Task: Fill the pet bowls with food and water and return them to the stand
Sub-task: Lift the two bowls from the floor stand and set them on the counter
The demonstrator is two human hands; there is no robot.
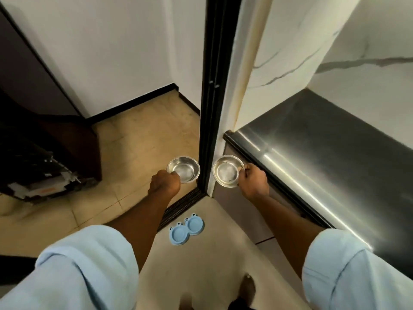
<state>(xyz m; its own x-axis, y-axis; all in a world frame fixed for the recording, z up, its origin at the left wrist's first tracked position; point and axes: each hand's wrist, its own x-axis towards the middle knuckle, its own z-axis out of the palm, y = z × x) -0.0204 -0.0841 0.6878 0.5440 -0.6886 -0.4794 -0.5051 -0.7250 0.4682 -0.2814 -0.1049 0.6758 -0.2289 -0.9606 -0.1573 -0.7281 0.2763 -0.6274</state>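
Two steel pet bowls were carried, one in each hand, above the blue stand on the floor.

The left hand [165,183] pinched the near rim of the left steel bowl [183,169], fingers closed on it, holding it level over the tan tile floor [134,139]. The right hand [254,182] gripped the right rim of the right steel bowl [227,171], thumb over the edge, just beside the steel countertop [324,157]. A black door frame [210,97] stood between the two bowls. Both bowls looked empty. The blue double-ring stand [186,229] lay on the floor below, well apart from the bowls, both its rings bare. Rolled light-blue sleeves [89,265] covered the upper forearms.
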